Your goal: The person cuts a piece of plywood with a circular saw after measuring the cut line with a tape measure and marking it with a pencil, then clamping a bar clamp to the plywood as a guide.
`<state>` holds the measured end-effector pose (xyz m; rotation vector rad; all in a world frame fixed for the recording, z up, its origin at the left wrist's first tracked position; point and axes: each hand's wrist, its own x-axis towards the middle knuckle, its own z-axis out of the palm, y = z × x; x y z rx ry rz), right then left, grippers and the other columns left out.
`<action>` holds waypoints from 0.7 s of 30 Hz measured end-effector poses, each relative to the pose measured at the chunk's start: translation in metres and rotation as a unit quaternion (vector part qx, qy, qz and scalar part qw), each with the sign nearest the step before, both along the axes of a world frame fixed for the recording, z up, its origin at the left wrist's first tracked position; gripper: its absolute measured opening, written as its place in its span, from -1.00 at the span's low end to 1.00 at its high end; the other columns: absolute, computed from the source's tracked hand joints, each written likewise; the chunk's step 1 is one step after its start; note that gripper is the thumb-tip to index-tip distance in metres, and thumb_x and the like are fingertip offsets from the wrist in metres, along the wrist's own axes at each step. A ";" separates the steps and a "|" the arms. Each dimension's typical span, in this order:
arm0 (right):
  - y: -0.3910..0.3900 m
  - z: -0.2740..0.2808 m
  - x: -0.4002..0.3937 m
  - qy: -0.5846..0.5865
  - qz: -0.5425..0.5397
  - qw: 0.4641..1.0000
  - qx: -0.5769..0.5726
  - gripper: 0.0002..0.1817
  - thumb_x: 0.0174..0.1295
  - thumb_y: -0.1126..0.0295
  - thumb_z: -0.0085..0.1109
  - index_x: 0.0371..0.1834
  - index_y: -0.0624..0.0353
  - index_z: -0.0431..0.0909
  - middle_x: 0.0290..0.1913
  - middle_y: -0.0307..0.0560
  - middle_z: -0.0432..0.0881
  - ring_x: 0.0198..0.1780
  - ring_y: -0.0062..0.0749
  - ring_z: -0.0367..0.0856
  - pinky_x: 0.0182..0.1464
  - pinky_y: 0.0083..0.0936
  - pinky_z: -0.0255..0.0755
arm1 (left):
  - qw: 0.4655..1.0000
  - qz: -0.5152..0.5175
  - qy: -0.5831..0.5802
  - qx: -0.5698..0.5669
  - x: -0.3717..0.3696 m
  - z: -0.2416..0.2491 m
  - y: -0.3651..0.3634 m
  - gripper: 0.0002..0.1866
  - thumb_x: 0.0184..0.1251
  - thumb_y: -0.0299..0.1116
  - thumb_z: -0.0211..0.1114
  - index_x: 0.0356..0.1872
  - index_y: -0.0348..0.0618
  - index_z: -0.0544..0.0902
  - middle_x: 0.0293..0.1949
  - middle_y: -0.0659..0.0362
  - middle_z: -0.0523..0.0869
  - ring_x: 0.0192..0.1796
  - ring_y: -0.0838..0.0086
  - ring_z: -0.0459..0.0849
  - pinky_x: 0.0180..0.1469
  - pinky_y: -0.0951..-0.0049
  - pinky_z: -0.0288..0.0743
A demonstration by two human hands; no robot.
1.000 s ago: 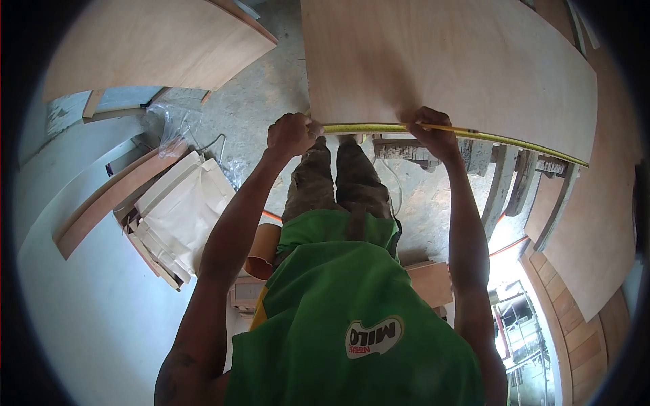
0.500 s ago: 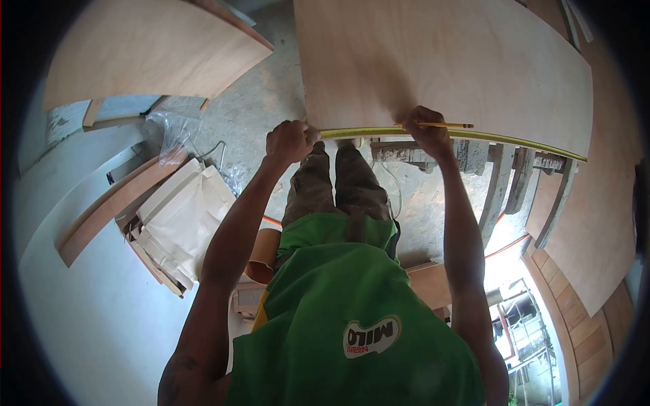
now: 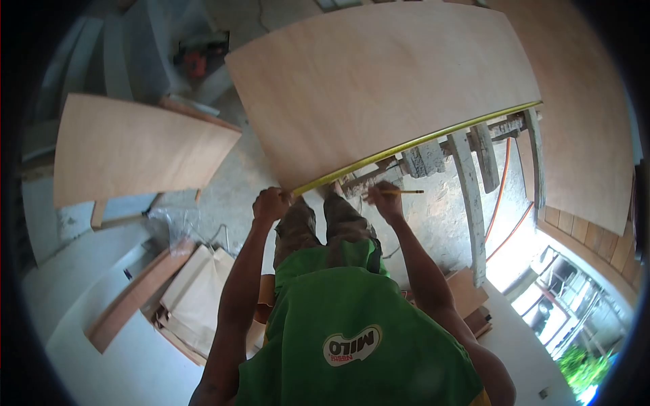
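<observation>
Right hand (image 3: 386,203), gripping a pencil (image 3: 406,191), has left the board (image 3: 386,88).
Left hand (image 3: 271,205) grips the tape's (image 3: 413,141) near end.

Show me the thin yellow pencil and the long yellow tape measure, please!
Thin yellow pencil (image 3: 409,192): head view, on its bare shaft.
Long yellow tape measure (image 3: 420,141): head view, around the middle of its blade.

The markings on the tape measure (image 3: 413,143) are too small to read, and its near end vanishes at the left hand (image 3: 271,205). Blurred fingers (image 3: 374,197) of the right hand (image 3: 387,201) hide one end of the pencil (image 3: 407,191). The wooden panel (image 3: 386,88) covers part of its supports (image 3: 462,176). A red tool (image 3: 196,63) (kind unclear) sits dim and blurred.
</observation>
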<state>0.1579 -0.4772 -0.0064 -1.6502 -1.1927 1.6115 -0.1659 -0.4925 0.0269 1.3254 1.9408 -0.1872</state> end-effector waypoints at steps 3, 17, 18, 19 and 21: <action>-0.048 -0.043 0.033 -0.099 -0.024 0.993 -0.053 -0.77 0.26 0.32 0.05 -0.43 0.29 0.48 -0.51 -0.05 0.63 -0.53 -0.46 0.61 -0.48 -0.55 0.51 | 0.999 -0.024 0.022 -0.024 -0.006 -0.015 -0.001 -0.51 0.20 0.12 0.18 -0.16 -0.12 0.69 -0.16 -0.06 0.69 -0.04 0.03 0.64 0.03 0.09 0.49; -0.032 0.050 -0.070 0.048 -0.367 0.928 -0.043 -0.67 0.30 0.19 0.02 -0.18 0.29 0.50 -0.50 -0.21 0.45 -0.73 -0.65 0.24 -0.75 -0.62 0.15 | 0.923 -0.143 -0.320 -0.156 -0.025 0.034 0.042 -0.48 0.32 0.07 0.14 -0.07 -0.26 0.57 -0.28 0.11 0.64 -0.21 0.45 0.58 -0.13 0.39 0.46; -0.022 0.055 -0.081 0.047 -0.371 0.927 -0.033 -0.67 0.30 0.19 0.02 -0.18 0.29 0.50 -0.50 -0.21 0.45 -0.73 -0.65 0.24 -0.75 -0.62 0.15 | 0.923 -0.151 -0.322 -0.149 -0.022 0.031 0.040 -0.48 0.32 0.07 0.14 -0.07 -0.26 0.57 -0.28 0.11 0.64 -0.21 0.45 0.58 -0.13 0.39 0.46; -0.014 0.058 -0.089 0.108 -0.385 0.916 -0.031 -0.66 0.29 0.17 0.04 -0.18 0.29 0.50 -0.46 -0.15 0.51 -0.70 -0.63 0.29 -0.73 -0.63 0.18 | 0.903 -0.149 -0.361 -0.180 -0.019 0.022 0.037 -0.48 0.34 0.05 0.11 -0.03 -0.27 0.54 -0.22 0.11 0.62 -0.17 0.45 0.56 -0.10 0.41 0.44; -0.001 0.064 -0.090 0.169 -0.401 0.900 -0.016 -0.65 0.29 0.16 0.06 -0.17 0.28 0.50 -0.42 -0.09 0.56 -0.68 -0.61 0.33 -0.72 -0.63 0.21 | 0.878 -0.159 -0.400 -0.206 -0.006 0.027 0.033 -0.48 0.36 0.04 0.09 0.01 -0.27 0.51 -0.17 0.10 0.60 -0.13 0.46 0.55 -0.07 0.43 0.43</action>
